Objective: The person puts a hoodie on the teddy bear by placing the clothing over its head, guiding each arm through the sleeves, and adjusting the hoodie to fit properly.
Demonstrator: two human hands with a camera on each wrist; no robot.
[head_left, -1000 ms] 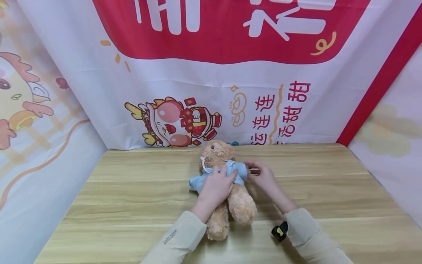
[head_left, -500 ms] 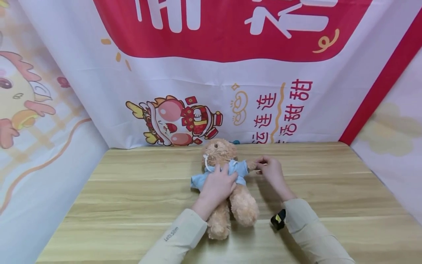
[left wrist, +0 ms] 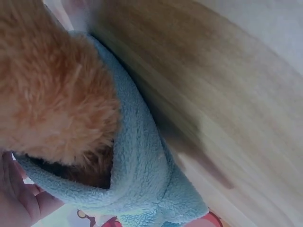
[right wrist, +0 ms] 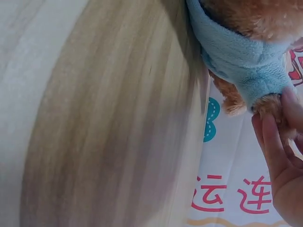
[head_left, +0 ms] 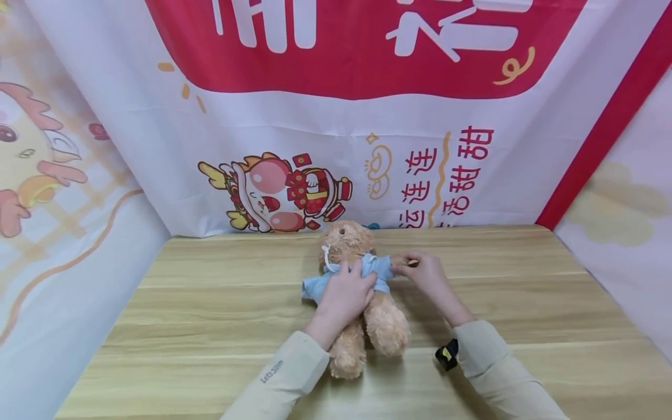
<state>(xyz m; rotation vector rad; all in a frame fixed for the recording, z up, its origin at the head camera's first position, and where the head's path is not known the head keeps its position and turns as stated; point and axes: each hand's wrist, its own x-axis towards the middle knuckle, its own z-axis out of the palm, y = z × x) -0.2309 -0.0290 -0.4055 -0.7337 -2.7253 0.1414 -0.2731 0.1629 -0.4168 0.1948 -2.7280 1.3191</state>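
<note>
A light-brown plush teddy bear (head_left: 387,326) in a blue fleece top (head_left: 315,287) lies on its back, head toward the wall. My left hand (head_left: 347,294) rests across its chest, fingers spread over the fabric; in the left wrist view, that hand (left wrist: 21,203) shows beside the hem of the top. At the sleeve on the right, my right hand (head_left: 426,273) pinches the bear's furry arm where it comes out of the cuff. The right wrist view shows thumb and fingers around that arm (right wrist: 268,105). The other sleeve (head_left: 311,289) lies flat, with no paw showing at its opening.
A wood-grain table (head_left: 210,326) carries the bear. Behind it hangs a white and red printed cloth (head_left: 294,116). A white drawstring (head_left: 328,256) lies by the bear's neck. Under the right sleeve sits a small black device (head_left: 447,354) with a yellow mark.
My right hand moved from the cuff outward, and the bear's arm came into view out of the sleeve; now the hand is slightly closer in again. My left hand stays on the chest.
</note>
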